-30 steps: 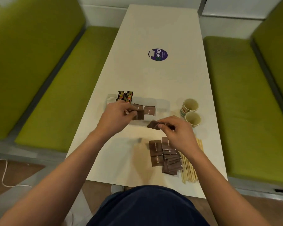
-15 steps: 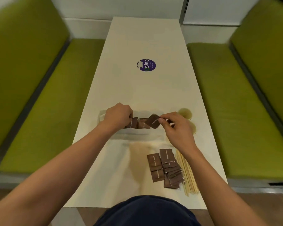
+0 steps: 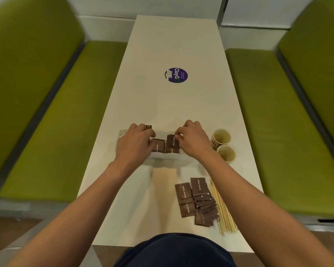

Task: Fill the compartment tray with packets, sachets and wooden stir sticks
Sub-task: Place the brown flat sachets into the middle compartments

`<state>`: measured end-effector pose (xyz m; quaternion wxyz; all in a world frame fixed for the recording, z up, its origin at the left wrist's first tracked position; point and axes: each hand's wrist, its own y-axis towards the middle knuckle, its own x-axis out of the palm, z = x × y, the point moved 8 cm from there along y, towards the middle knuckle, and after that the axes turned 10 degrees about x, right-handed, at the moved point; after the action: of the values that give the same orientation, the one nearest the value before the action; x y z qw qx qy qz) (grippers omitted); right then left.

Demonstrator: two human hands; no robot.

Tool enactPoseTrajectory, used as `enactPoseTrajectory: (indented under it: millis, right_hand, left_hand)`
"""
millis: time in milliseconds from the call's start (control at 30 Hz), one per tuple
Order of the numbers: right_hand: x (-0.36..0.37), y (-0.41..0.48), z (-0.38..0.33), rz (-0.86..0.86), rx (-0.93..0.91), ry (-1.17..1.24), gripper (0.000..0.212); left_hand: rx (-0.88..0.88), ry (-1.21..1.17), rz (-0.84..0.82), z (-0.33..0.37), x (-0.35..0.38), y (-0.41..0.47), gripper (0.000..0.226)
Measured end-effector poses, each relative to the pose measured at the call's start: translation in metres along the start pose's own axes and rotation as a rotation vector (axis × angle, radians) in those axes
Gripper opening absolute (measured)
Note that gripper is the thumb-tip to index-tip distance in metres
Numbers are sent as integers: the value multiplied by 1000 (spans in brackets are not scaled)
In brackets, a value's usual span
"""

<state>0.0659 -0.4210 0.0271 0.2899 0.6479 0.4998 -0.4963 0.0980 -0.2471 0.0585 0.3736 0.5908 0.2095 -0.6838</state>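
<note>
Two brown packets (image 3: 158, 148) stand in the compartment tray (image 3: 168, 156) at frame centre. The right hand (image 3: 193, 141) pinches the right packet (image 3: 172, 144) by its top edge; the left hand (image 3: 135, 143) curls against the other, grip unclear. Probably light, limp paper, best pinched at the edges.

One wide-angle view, worn on the person's head, looks forward and steeply down along the white bench (image 3: 174, 105) from its near end. It sits close: both forearms run from the bottom corners to the left hand (image 3: 135, 143) and right hand (image 3: 193, 140) mid-frame. Green seats (image 3: 52, 122) flank the bench left and right.
</note>
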Motion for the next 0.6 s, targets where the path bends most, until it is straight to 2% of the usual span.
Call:
enactPoseTrajectory:
  millis: [167,400,600]
  right_hand:
    - [9,-4,0,-13,-26,-75,34]
    - [-10,-52,33,164,-21,234,19]
    - [12,-104,69,87,37,291,14]
  left_hand:
    - [-15,-64,43,8,2,-24,16]
    - [-13,-146,-3,35,20,-54,20]
    - [-5,-206,-156,67,60,-79,29]
